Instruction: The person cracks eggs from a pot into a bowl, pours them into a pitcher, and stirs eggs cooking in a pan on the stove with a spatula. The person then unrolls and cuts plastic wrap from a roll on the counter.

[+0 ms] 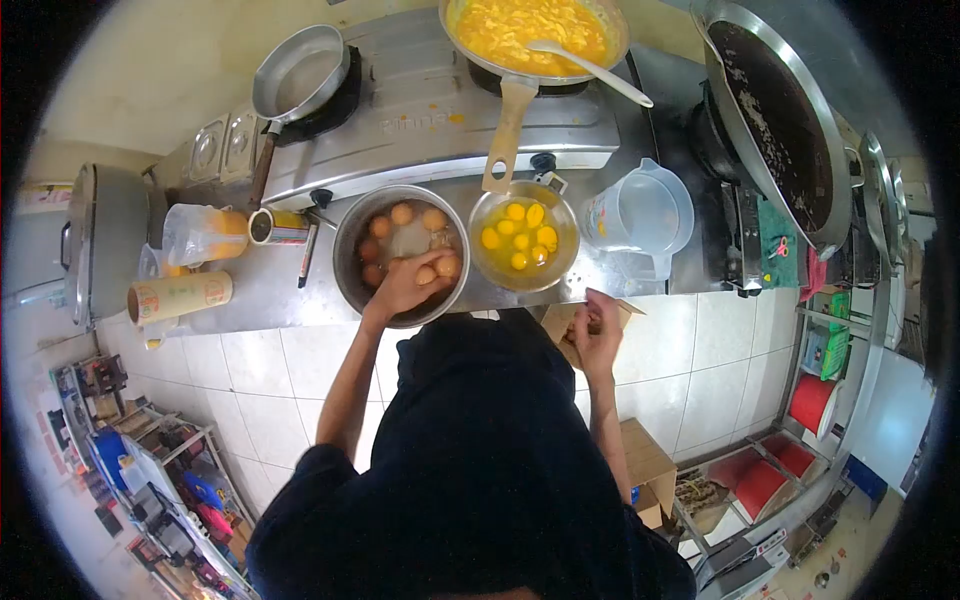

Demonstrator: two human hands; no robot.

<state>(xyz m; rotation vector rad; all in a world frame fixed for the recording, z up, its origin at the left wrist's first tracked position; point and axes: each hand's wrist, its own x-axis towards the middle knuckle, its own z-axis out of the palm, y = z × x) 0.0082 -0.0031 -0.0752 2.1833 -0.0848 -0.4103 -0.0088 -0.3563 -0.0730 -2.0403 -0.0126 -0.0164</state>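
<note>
My left hand (402,287) reaches over the near rim of a metal pot (345,262), its fingers closed around a brown egg (447,267). Several more brown eggs (402,214) lie in the pot in what looks like water. Just right of it stands a metal bowl (485,268) with several cracked eggs, the yolks (515,212) whole. My right hand (598,338) is at the counter's front edge, above an open cardboard box (563,328). Its fingers are curled; something brownish shows by them, too small to name.
Behind the bowls is a gas stove (400,130). It bears a small pan (300,75) and a frying pan (515,95) of scrambled egg with a white spoon (600,72). A plastic jug (655,210) stands at right, a large wok (800,190) beyond. Left are a can (285,235) and a marker (307,258).
</note>
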